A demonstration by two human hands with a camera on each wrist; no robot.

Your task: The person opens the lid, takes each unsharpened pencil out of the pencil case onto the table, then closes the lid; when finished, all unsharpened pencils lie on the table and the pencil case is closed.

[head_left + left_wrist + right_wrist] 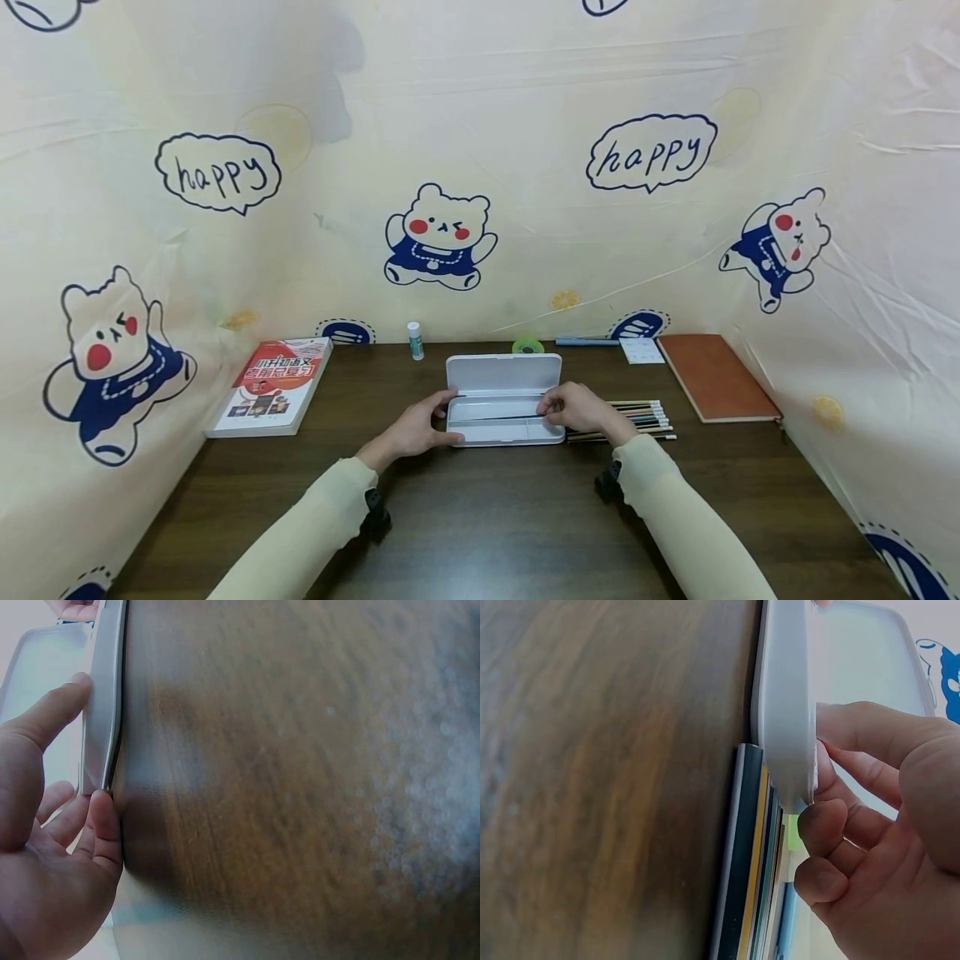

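Note:
A white pencil case (pixel 506 433) stands on the table with its lid (pixel 504 372) raised at the back. My left hand (pixel 415 427) holds the case's left end, thumb at the front corner and fingers at the side. Inside the tray lies a thin dark pencil (pixel 495 417), running lengthwise. At its right end my right hand (pixel 583 410) pinches it between thumb and finger. The case wall hides those fingertips in the right wrist view, where the other fingers (pixel 823 879) curl beside the case's end. Several pencils (pixel 652 417) lie right of the case, partly under the right hand.
A white-and-red book (pixel 272 387) lies at the left, and a brown notebook (pixel 716 377) at the right. Along the back are a glue stick (pixel 416 342), green tape (pixel 528 345), a blue stick-like item (pixel 585 342) and a pale paper pad (pixel 642 351). Printed cloth hangs around the table.

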